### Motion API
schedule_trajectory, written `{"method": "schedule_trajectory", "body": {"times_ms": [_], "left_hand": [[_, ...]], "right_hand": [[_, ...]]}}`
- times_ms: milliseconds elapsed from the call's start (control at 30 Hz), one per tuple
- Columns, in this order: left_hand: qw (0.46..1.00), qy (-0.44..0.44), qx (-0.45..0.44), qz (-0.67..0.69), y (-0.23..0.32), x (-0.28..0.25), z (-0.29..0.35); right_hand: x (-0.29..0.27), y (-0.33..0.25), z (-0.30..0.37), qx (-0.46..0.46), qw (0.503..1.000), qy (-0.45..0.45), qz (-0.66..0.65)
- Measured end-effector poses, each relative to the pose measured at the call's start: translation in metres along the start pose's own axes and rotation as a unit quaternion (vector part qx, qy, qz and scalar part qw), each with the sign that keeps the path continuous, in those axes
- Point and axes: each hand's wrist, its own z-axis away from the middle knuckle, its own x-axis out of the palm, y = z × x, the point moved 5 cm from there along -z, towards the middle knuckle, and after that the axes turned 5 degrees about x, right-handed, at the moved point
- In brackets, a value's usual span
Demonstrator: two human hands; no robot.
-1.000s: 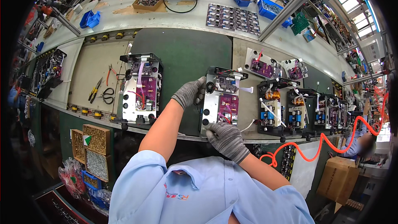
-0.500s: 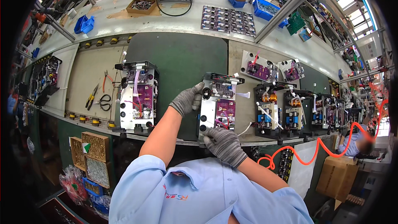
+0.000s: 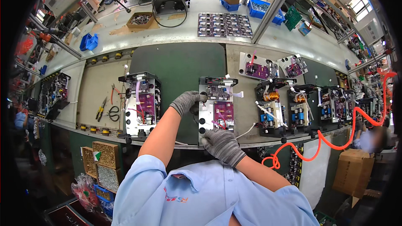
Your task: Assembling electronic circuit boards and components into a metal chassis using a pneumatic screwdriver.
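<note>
In front of me a metal chassis with purple circuit boards (image 3: 223, 111) lies on the bench, a white ribbon cable at its upper right. My gloved left hand (image 3: 186, 103) is closed at its left edge, some fingertips hidden behind the plate. My gloved right hand (image 3: 224, 146) grips the lower end near the bench's front edge, its thumb toward the left corner. To the left stands a similar chassis (image 3: 141, 104) with a purple board and ribbon cable, touched by neither hand.
Left of it lie scissors (image 3: 111, 114) and pliers (image 3: 101, 108). At right stand chassis with copper coils (image 3: 271, 96) and two plates with purple boards (image 3: 258, 70). An orange coiled hose (image 3: 310, 159) hangs at right. Boxes of small parts (image 3: 105, 153) sit below left.
The view has shifted, so the bench appears lower. The chassis in my hands now lies straighter, and my left hand sits slightly lower along its left edge.
</note>
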Motion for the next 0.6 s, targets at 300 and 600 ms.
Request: {"method": "schedule_trajectory", "body": {"times_ms": [300, 600], "left_hand": [[0.727, 0.105, -0.055, -0.677, 0.078, 0.044, 0.019], [0.98, -0.077, 0.118, -0.142, 0.094, 0.023, 0.054]], "right_hand": [[-0.003, 0.01, 0.008, -0.065, 0.994, 0.09, -0.017], [-0.005, 0.005, 0.014, -0.051, 0.994, 0.093, -0.013]]}}
